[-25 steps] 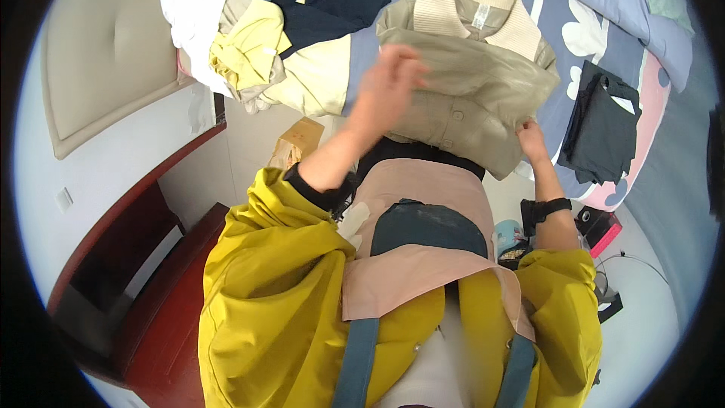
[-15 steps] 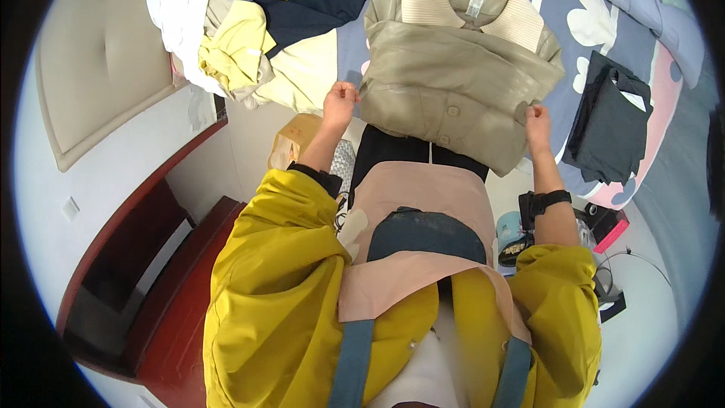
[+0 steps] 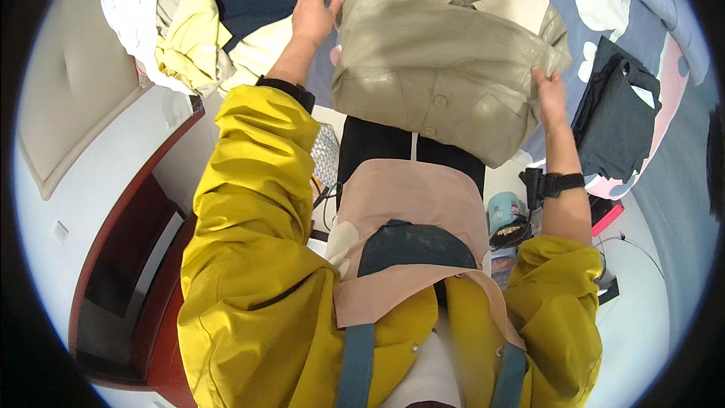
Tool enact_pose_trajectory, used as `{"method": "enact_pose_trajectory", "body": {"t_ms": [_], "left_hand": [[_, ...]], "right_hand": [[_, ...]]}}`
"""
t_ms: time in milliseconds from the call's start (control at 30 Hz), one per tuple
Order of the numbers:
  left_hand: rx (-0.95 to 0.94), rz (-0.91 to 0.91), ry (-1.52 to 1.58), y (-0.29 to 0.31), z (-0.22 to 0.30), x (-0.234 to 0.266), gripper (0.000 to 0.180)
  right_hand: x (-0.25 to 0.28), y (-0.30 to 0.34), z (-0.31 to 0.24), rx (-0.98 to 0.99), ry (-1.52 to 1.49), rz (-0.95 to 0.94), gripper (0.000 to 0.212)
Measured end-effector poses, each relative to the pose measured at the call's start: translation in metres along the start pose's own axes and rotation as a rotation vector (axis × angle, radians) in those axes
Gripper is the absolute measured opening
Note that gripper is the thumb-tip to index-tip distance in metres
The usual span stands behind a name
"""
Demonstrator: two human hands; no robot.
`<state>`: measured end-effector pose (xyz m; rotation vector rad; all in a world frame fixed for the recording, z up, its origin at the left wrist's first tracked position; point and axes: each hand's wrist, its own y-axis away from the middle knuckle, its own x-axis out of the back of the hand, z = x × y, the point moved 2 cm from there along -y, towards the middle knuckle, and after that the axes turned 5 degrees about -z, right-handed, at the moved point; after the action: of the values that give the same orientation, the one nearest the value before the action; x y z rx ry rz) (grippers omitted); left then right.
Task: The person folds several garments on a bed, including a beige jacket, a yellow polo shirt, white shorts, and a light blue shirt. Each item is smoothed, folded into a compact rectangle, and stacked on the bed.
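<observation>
A khaki leather-look jacket [image 3: 423, 53] with a cream ribbed collar lies folded on the bed in front of me. Its sleeves seem to be laid across the front, and two buttons show near its lower edge. At the jacket's far left shoulder, my left hand [image 3: 313, 17] has its fingers and thumb bent around the edge. My right hand [image 3: 552, 97] grips the right side of the jacket, thumb on top and the other fingers partly hidden.
Left of the jacket lies a heap of clothes: white, light blue, yellow [image 3: 192, 38] and navy [image 3: 257, 0]. Folded dark garments [image 3: 621, 121] rest at the bed's right. A beige padded headboard [image 3: 83, 68] stands at left. Below the bed edge is a light blue container [image 3: 504, 213].
My left hand has moved up from the jacket's left side to its shoulder. My right hand has shifted slightly up along the right edge. The view has shifted a little.
</observation>
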<state>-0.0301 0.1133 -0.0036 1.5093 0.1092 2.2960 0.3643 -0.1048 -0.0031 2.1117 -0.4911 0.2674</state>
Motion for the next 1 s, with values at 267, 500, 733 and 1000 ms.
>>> {"method": "enact_pose_trajectory", "body": {"t_ms": [267,500,733,1000], "left_hand": [[0.047,-0.349,-0.522,-0.01,0.006,-0.01,0.029],[-0.004,0.126,-0.19,0.049,0.038,-0.029,0.034],[-0.172,-0.181,0.447,0.1,0.148,-0.103,0.041],[-0.067,-0.438,0.366,0.103,0.21,-0.132,0.057]], "right_hand": [[0.003,-0.022,0.023,0.065,0.432,0.136,0.036],[0.031,0.007,0.097,0.033,0.105,0.277,0.062],[0.025,0.043,0.11,-0.229,-0.191,-0.063,0.063],[-0.009,0.068,0.043,0.038,-0.295,-0.261,0.047]]}}
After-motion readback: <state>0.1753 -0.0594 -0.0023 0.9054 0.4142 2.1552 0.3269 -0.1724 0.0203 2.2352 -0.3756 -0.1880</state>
